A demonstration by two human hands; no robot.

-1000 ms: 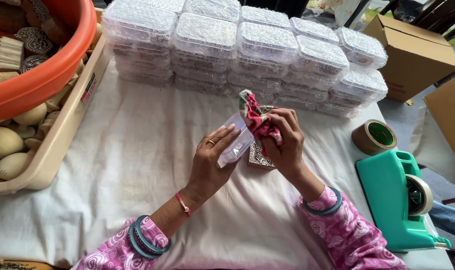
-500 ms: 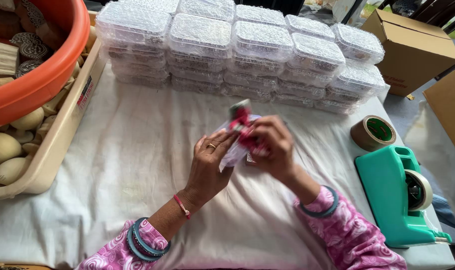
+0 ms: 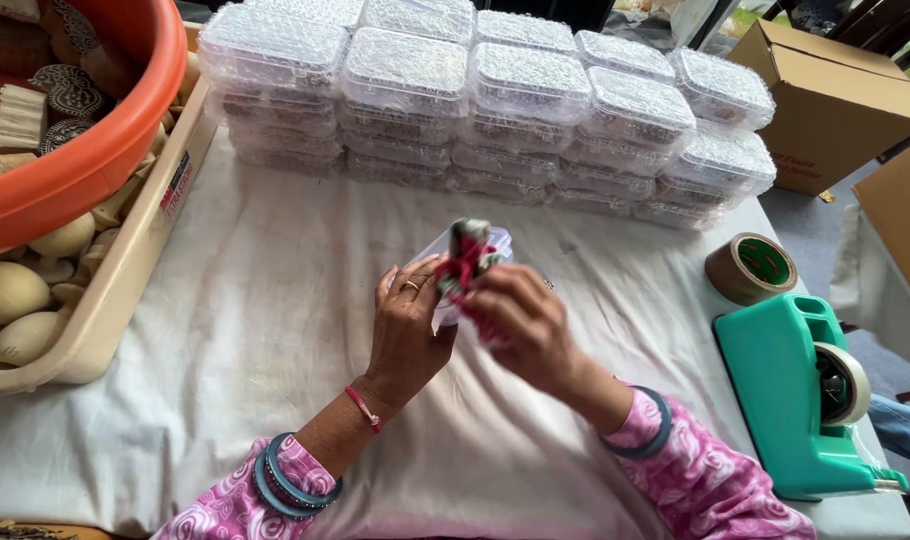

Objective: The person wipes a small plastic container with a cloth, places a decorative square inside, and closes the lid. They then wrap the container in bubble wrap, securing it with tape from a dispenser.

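Step in hand, as I read it: stuffing a red-and-green patterned fabric piece (image 3: 469, 258) into a small clear plastic bag (image 3: 445, 275), held up over the white cloth-covered table (image 3: 245, 330).

Left hand (image 3: 407, 325): fingers curled around the bag's near side, thumb toward the fabric, pinching the plastic so it stands roughly upright. Right hand (image 3: 520, 320): fingertips bunched together on the fabric, pressing it at the bag's mouth (how far in it sits I cannot tell, the right knuckles cover that part).

Fabric vs fingers: sandwiched between both hands, touching both. The top of it pokes above the fingertips; a red bit shows below the right fingers too.

Next move likely needs: left grip steady on the bag, right fingers pushing the cloth deeper without crumpling the opening shut. The plastic is thin and will buckle easily.

Around:
- stacked clear plastic lidded boxes (image 3: 495, 110) in rows behind the hands, well apart
- brown tape roll (image 3: 751, 267) and teal tape dispenser (image 3: 805, 400) to the right
- orange plastic tub (image 3: 85, 150) sitting in a beige tray (image 3: 125, 290) of pale wooden pieces, left
- cardboard box (image 3: 840, 100) off the table's far right corner
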